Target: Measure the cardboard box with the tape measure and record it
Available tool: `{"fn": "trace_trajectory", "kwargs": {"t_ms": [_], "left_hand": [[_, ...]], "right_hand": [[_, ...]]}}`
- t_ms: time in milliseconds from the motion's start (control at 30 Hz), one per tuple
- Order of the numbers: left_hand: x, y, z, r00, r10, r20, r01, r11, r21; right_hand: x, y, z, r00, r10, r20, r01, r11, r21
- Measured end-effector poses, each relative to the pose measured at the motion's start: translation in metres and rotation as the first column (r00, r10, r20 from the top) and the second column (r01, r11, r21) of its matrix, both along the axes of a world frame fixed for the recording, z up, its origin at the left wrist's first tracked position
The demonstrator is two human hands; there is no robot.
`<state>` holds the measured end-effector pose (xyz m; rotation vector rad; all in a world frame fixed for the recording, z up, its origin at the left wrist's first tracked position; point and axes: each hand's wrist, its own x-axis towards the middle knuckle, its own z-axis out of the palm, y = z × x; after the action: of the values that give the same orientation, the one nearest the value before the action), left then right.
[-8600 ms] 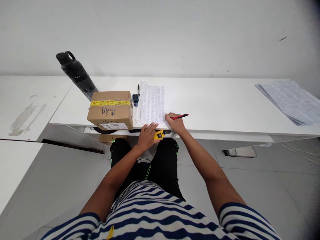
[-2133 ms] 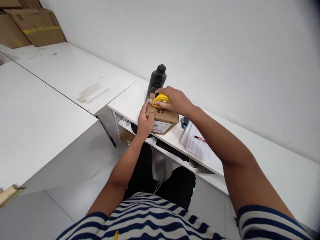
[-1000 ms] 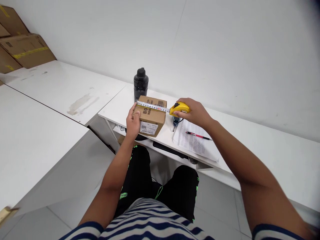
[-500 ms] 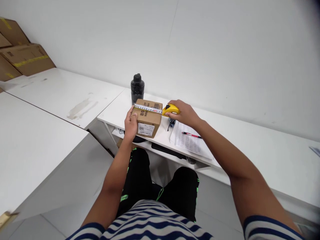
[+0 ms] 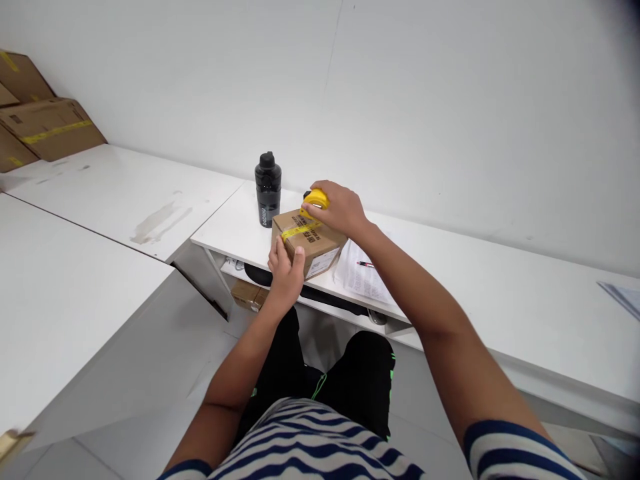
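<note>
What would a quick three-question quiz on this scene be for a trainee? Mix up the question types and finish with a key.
1. Which hand is holding the rounded yellow tape measure?
2. True or false: the tall black cylindrical bottle stands upright on the white tabletop.
3. What is the left hand touching?
A) The bottle
B) The brown cardboard box
C) The slim red-and-black pen

Key
1. The right hand.
2. True.
3. B.
</note>
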<state>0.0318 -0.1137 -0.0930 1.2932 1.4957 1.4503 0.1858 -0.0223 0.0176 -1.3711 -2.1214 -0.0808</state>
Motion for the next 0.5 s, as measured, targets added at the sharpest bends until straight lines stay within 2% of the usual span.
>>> {"fn": "trace_trajectory", "kwargs": {"t_ms": [67,167,267,333,500], "left_hand": [[0.001,0.001,0.004,0.999,0.034,-0.021,-0.033,0.998,0.052],[-0.008,0.023,0.012,0.996,0.094,0.01,-0.094,0.989,0.112],[-0.015,0.05,0.014,0.991,-0.035,0.128,0.021,0.994,0.11],[-0.013,0.06,0.009,0.973,-0.095,0.209,0.07,0.99,0.122],[0.001,0.064,-0.009,0.976,-0.006,0.216,-0.024,0.991,0.134]], "right_hand": [[-0.004,0.005,0.001,0.998,-0.045,-0.037,0.045,0.999,-0.023],[-0.011,0.014,-0.001,0.991,-0.098,-0.095,0.092,0.994,-0.058],[-0.02,0.024,-0.006,0.988,-0.134,-0.077,0.128,0.989,-0.077],[-0.026,0.03,-0.012,0.991,-0.126,-0.05,0.122,0.99,-0.075],[-0.033,0.046,-0.026,0.999,-0.045,0.018,0.046,0.997,-0.057]]}}
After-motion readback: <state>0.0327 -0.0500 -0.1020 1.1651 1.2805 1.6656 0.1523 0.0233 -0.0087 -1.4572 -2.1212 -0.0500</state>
